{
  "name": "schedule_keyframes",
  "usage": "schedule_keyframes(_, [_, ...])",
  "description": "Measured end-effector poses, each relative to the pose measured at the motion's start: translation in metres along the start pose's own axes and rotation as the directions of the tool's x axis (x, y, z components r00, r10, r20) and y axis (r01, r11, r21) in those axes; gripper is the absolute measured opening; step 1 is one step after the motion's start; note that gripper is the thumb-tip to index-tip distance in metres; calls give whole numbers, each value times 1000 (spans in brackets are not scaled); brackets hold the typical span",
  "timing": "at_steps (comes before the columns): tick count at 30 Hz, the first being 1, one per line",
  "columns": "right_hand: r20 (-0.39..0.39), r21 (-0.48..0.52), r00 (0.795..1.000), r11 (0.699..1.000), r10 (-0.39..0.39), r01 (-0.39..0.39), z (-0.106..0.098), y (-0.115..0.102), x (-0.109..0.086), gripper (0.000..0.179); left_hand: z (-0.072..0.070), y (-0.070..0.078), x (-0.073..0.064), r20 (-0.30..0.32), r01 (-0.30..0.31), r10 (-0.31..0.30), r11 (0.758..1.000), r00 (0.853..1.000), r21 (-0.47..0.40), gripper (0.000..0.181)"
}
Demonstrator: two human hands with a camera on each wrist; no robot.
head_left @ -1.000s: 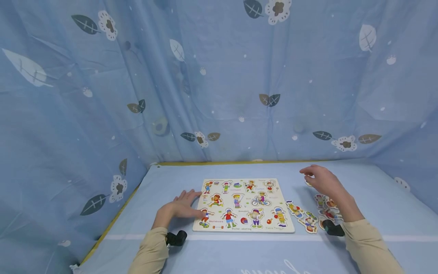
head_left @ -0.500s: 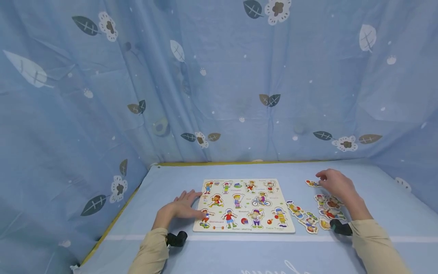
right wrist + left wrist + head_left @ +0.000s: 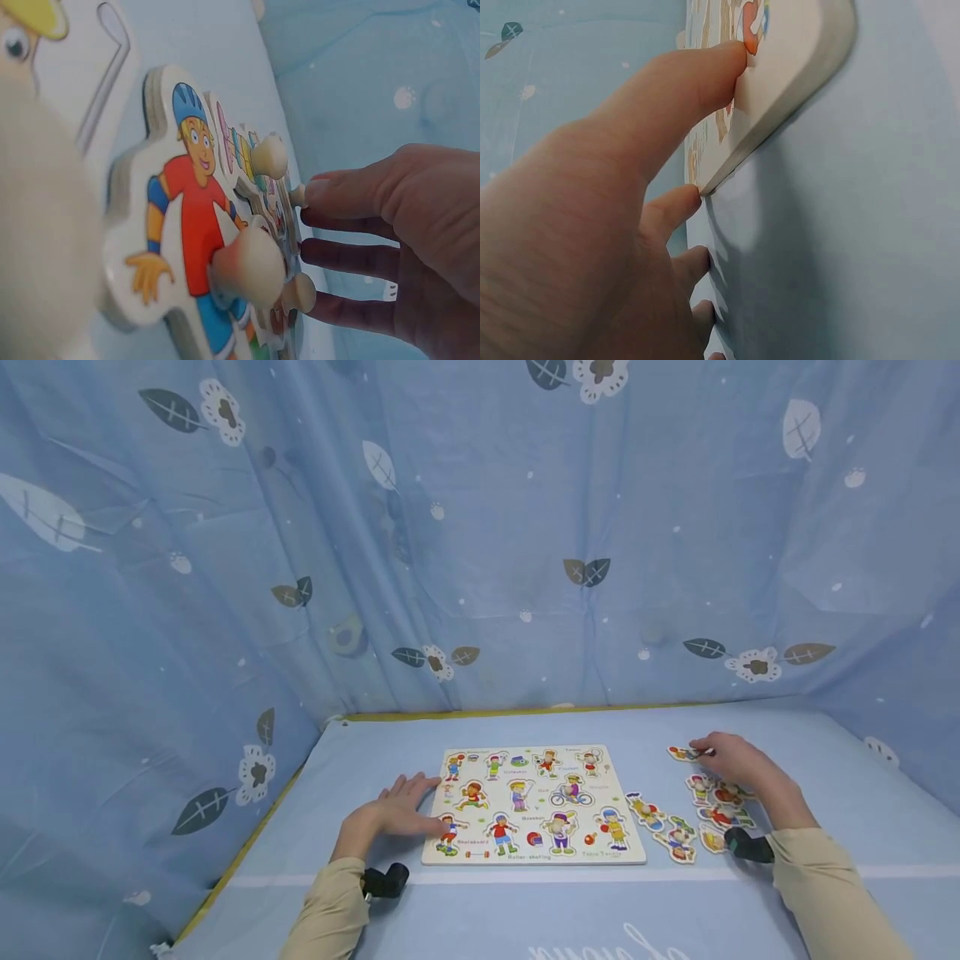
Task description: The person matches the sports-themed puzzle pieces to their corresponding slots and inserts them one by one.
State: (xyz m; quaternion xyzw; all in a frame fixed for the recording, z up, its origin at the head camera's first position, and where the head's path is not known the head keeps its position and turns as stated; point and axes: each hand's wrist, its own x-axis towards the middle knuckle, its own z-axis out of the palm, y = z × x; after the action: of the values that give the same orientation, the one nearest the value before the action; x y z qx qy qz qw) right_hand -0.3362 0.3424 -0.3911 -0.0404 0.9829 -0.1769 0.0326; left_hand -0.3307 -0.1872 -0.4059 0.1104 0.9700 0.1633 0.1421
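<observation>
A wooden puzzle board printed with sports figures lies flat on the table. My left hand is at its left side. In the left wrist view, the thumb rests on the board's face while the straight fingers reach along its edge. At the far right, my right hand pinches a small knobbed puzzle piece apart from the others. The thumb sits right at the piece's small knob in the right wrist view. Closer to that camera is a knobbed skater piece in a red shirt.
Two loose pieces lie just right of the board, among them a figure piece. Several more pieces are clustered under the right forearm. A blue patterned curtain hangs behind the table's far edge.
My right hand has moved right and down onto the far piece, and its fingers have come together at the knob. The left hand has stayed at the board.
</observation>
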Motion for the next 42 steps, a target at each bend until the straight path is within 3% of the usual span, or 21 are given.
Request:
schedule_keyframes(17, [-33, 11, 999, 1000, 12, -12, 2, -5, -1, 25, -1, 1, -1, -4, 11, -11, 1000, 1000, -12, 93])
schedule_keyframes(25, [-19, 7, 1000, 1000, 4, -4, 2, 1, 0, 23, 9, -11, 14, -23, -6, 5, 999, 1000, -33, 94])
schedule_keyframes(42, [-34, -7, 999, 1000, 8, -8, 3, -1, -2, 20, 6, -7, 7, -18, -12, 11, 1000, 1000, -24, 95])
